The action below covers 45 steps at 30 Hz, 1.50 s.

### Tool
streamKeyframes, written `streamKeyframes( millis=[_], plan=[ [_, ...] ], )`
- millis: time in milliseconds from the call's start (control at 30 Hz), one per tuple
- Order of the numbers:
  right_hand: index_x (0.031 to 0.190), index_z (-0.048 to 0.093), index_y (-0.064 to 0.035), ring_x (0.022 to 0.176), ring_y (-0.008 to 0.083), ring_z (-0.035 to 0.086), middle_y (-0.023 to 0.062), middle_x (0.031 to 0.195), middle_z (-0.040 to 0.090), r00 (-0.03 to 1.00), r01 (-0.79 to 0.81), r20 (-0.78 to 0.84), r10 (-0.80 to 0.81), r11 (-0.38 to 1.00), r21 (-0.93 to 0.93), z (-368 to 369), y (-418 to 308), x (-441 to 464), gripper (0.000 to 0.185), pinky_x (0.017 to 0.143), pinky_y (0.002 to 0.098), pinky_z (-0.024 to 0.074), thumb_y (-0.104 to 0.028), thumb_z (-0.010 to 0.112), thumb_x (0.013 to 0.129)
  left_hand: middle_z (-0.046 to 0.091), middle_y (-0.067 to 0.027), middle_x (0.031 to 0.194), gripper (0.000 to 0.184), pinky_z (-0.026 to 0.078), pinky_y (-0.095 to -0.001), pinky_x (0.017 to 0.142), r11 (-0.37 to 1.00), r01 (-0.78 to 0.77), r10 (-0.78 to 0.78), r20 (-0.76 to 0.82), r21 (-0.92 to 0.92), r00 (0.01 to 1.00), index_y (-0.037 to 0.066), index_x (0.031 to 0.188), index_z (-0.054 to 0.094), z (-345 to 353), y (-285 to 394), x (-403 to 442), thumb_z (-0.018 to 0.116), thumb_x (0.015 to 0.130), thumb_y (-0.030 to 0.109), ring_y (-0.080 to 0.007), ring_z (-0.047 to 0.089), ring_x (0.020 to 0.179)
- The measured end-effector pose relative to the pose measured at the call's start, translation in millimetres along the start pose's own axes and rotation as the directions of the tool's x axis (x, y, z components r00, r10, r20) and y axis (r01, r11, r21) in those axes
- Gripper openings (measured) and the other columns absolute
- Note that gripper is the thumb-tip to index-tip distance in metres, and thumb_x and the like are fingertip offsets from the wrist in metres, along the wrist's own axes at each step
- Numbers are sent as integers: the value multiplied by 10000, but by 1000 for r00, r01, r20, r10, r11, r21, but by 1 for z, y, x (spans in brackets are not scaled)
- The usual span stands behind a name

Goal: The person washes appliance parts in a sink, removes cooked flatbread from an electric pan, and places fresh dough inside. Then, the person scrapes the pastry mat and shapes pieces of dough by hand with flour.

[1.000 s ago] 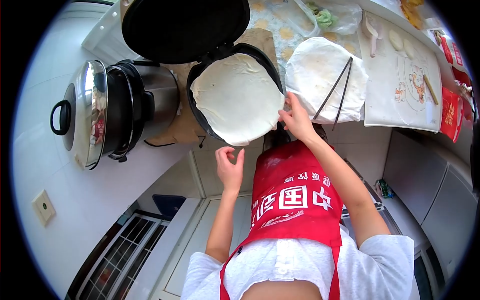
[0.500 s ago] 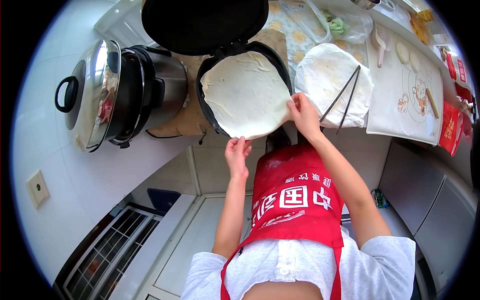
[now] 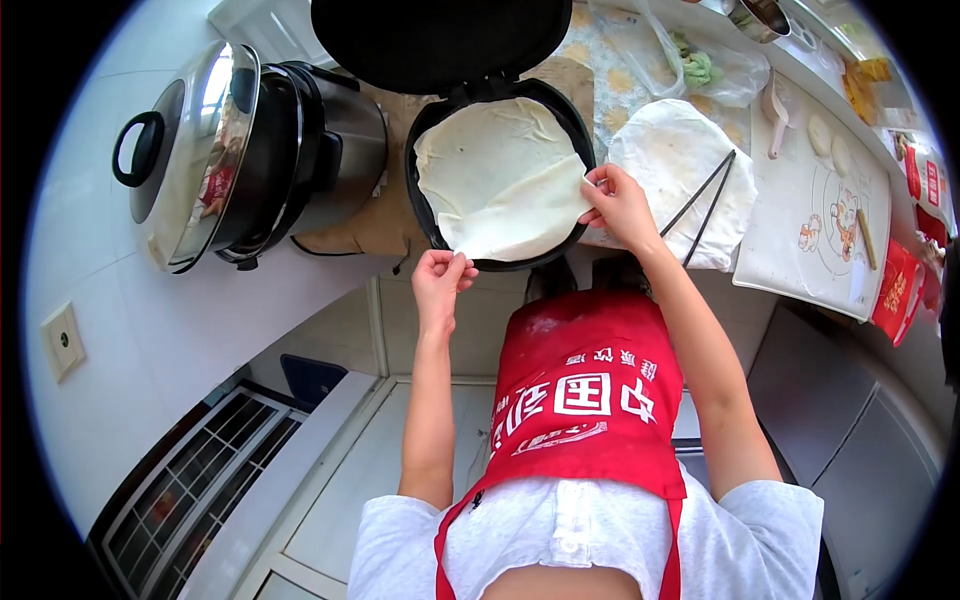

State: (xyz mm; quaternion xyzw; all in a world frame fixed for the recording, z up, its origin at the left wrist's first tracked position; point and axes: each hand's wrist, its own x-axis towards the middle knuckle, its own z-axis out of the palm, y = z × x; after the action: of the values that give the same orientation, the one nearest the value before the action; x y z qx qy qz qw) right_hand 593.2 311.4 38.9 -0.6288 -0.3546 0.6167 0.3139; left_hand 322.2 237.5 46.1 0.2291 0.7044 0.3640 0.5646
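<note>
A thin pale round of dough (image 3: 500, 165) lies in the black open electric pan (image 3: 422, 205), its near part raised in a fold. My left hand (image 3: 440, 285) pinches the dough's near-left edge at the pan's front rim. With thumb and fingers, my right hand (image 3: 617, 205) grips the dough's right edge. To the right, a white cloth-like round (image 3: 680, 160) lies flat with two dark chopsticks (image 3: 712, 200) across it.
The pan's black lid (image 3: 440, 40) stands raised at the back. A steel cooker (image 3: 345, 150) with a glass lid (image 3: 190, 150) is at the left. At the right are a white board (image 3: 790, 240), a scoop (image 3: 776, 120), a thin rolling stick (image 3: 866, 240) and red packages (image 3: 897, 290).
Both hands have closed on the dough's edges, the left first reaching up to it. The dough's near edge has been drawn inside the pan, forming a fold. The view has shifted.
</note>
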Motion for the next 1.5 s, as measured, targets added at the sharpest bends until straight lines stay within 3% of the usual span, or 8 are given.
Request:
streamKeyframes(
  millis=[67, 133, 167, 233, 333, 433, 1200, 1500],
  plan=[
    [969, 550, -23, 580, 172, 638, 64, 707, 567, 1000, 8, -11, -9, 996, -85, 3, 3, -1, 170, 481, 258, 487, -107, 609, 834, 654, -53, 749, 112, 465, -227, 533, 998, -1, 1, 2, 65, 1000, 49, 818, 544, -4, -5, -1, 632, 851, 110, -120, 647, 646],
    [958, 574, -54, 724, 224, 646, 73, 802, 597, 865, 329, 53, -500, 483, -812, 4, 11, 4, 216, 527, 329, 493, -127, 662, 774, 648, -44, 718, 154, 465, -271, 536, 800, -152, 162, 36, 581, 986, 47, 813, 574, 2, -3, -1, 668, 822, 169, -138, 641, 641],
    [958, 574, -54, 724, 224, 646, 73, 802, 597, 863, 331, 56, -502, 480, -812, 7, 5, 3, 216, 527, 329, 493, -127, 662, 774, 633, -47, 691, 245, 462, -340, 564, 454, -284, 363, 116, 845, 925, 64, 802, 602, 6, -1, -3, 692, 787, 293, -190, 633, 644],
    [925, 589, -91, 927, 240, 601, 54, 934, 599, 851, 277, 202, -485, 88, -957, 11, -5, -3, 212, 634, 364, 486, -147, 664, 735, 627, -49, 684, 283, 461, -354, 578, 321, -284, 330, 174, 903, 928, 74, 802, 608, 6, 8, -9, 689, 778, 343, -212, 626, 655],
    [882, 587, -103, 1008, 198, 559, 29, 998, 577, 660, 542, 342, -669, 109, -833, 10, -16, 10, 134, 715, 336, 475, -105, 614, 751, 614, -41, 688, 299, 458, -348, 594, 155, -254, 243, 212, 955, 947, 81, 844, 629, 16, 44, -20, 668, 797, 373, -229, 614, 658],
    [875, 588, -105, 995, 183, 555, 31, 975, 574, 531, 671, 399, -748, 83, -737, 22, -7, 43, 144, 767, 304, 462, -71, 599, 736, 634, -27, 815, 187, 488, -331, 650, 310, -590, 601, 327, 746, 729, 102, 982, 652, 26, 50, 10, 591, 872, 241, -227, 634, 739],
    [815, 630, -107, 871, 191, 559, 13, 871, 574, 553, 745, 585, -594, 37, -666, 30, -17, 106, 71, 753, 316, 450, -164, 595, 792, 594, -42, 914, 194, 467, -363, 735, 80, -712, 700, 469, 697, 538, 99, 963, 647, 34, 31, 117, 652, 780, 163, -252, 581, 854],
    [1223, 523, -41, 1293, 246, 363, 108, 1356, 444, 666, 575, 466, -582, 3, -818, 34, 4, 17, 508, 1061, 410, 290, -334, 612, 818, 510, -77, 1262, 371, 396, -416, 936, -13, -649, 689, 477, 761, 545, 105, 1186, 579, 38, 35, 69, 604, 830, 210, -255, 479, 1156]
  ],
)
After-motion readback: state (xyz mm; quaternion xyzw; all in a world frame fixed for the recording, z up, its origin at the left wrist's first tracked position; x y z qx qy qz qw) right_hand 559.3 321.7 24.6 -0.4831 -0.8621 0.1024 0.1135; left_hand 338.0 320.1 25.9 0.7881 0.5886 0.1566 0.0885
